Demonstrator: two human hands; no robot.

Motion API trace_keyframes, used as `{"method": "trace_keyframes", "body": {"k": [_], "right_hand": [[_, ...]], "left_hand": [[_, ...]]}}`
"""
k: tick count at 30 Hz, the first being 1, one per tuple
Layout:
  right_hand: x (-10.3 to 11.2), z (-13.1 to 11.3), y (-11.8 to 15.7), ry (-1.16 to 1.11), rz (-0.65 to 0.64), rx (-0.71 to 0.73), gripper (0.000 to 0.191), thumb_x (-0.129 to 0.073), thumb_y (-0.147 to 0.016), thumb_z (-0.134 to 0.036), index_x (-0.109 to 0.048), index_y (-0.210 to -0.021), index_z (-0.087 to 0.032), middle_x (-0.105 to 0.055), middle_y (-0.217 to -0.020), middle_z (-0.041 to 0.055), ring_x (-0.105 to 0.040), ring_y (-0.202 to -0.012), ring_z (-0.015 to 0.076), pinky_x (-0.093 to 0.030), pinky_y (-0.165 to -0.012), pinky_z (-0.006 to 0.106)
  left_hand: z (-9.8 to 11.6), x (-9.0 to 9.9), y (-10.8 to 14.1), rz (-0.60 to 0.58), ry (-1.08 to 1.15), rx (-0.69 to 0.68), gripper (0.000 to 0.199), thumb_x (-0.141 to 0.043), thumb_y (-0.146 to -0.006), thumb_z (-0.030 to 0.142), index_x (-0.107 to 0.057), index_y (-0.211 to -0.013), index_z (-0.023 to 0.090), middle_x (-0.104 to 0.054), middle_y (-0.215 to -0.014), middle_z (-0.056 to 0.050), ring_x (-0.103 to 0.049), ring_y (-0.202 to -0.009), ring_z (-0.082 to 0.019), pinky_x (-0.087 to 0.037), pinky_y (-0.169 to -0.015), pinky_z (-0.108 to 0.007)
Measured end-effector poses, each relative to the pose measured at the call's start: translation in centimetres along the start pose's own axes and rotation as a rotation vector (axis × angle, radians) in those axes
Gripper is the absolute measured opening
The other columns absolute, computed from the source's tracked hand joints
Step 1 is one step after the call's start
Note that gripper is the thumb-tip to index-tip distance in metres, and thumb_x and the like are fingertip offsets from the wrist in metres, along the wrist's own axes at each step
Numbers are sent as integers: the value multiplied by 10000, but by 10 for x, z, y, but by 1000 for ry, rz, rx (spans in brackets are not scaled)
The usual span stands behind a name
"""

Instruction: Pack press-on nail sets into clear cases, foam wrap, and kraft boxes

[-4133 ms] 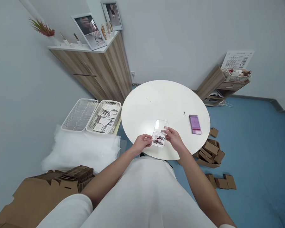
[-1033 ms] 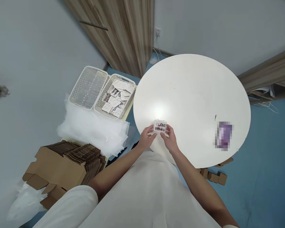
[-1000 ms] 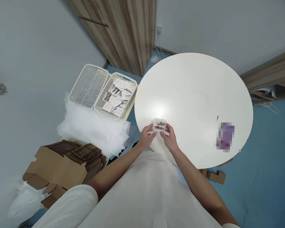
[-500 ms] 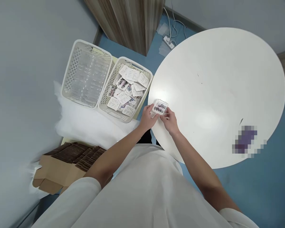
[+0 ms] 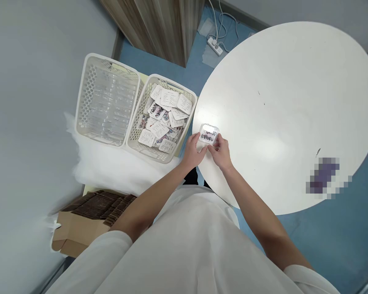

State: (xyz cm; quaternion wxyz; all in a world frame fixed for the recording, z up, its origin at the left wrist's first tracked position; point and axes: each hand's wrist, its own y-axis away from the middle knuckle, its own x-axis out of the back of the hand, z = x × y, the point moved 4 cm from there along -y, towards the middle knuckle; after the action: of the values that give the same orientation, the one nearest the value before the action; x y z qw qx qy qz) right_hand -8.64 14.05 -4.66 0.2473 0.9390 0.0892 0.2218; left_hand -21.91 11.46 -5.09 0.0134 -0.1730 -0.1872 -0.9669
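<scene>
A small clear plastic case (image 5: 209, 133) is at the left edge of the round white table (image 5: 282, 102). Two rows of dark, shiny pieces like press-on nails show inside it. My left hand (image 5: 194, 153) grips its left side, and my right hand (image 5: 221, 152) has its fingers on the right side. The thumbs of both hands meet near the case's front edge. To the left, a white basket (image 5: 129, 143) holds a loose pile of white printed cards (image 5: 169, 98), some with similar dark pieces on them.
Another white basket (image 5: 78, 107), further left, contains stacked clear plastic cases (image 5: 112, 106). White wrapping sheet (image 5: 101, 165) lies below the baskets, beside a cardboard box (image 5: 76, 232) of folded brown cardboard. A power strip (image 5: 215, 46) with cables is on the floor. A blurred purple patch (image 5: 323, 175) covers something on the table.
The camera view has shifted slightly. Both hands stay at the clear case, whose inside pieces are now partly covered by a bright glare.
</scene>
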Motion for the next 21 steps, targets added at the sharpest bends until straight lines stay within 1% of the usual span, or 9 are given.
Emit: {"method": "trace_keyframes", "body": {"k": [5, 10, 12, 14, 17, 21], "right_hand": [[0, 4, 3, -2, 11, -6, 718, -578, -680, -399, -284, -1319, -254, -381, -1083, 67, -444, -880, 184, -454, -743, 364], [10, 8, 19, -52, -6, -109, 782, -592, -665, -415, -235, -1346, -266, -369, -1177, 78, -477, -902, 183, -468, -759, 350], [19, 9, 30, -68, -22, -148, 789, -589, -668, -425, -230, -1351, -262, -363, -1218, 88, -494, -906, 184, -472, -760, 344], [31, 10, 44, -69, -30, -157, 792, -593, -664, -434, -239, -1350, -260, -365, -1238, 93, -510, -894, 183, -469, -765, 346], [52, 12, 65, -76, -19, -142, 770, -601, -651, -445, -284, -1332, -276, -392, -1241, 87, -529, -862, 181, -467, -765, 358], [79, 19, 93, -125, 16, -94, 721, -627, -620, -443, -371, -1278, -296, -463, -1180, 62, -550, -805, 173, -466, -758, 368]], "left_hand": [[0, -2, 3, 17, 11, 3, 636, -564, -751, 286, -272, -1313, 229, -323, -1325, -103, -319, -1233, -229, -322, -985, -388], [2, 0, 13, 19, 17, 20, 671, -567, -744, 269, -232, -1325, 243, -282, -1360, -96, -285, -1257, -233, -295, -1004, -401], [7, 3, 19, 15, 5, 29, 667, -563, -746, 269, -236, -1326, 240, -282, -1363, -96, -274, -1264, -238, -287, -1010, -406], [15, 7, 28, 20, -4, 25, 651, -556, -749, 271, -252, -1323, 232, -288, -1363, -98, -268, -1267, -245, -279, -1015, -414], [30, 13, 45, 27, 10, -8, 618, -546, -755, 275, -285, -1313, 223, -301, -1363, -100, -281, -1262, -247, -279, -1014, -417], [43, 16, 70, 53, 27, -47, 597, -556, -746, 295, -331, -1293, 211, -335, -1350, -102, -304, -1252, -251, -281, -1012, -408]]}}
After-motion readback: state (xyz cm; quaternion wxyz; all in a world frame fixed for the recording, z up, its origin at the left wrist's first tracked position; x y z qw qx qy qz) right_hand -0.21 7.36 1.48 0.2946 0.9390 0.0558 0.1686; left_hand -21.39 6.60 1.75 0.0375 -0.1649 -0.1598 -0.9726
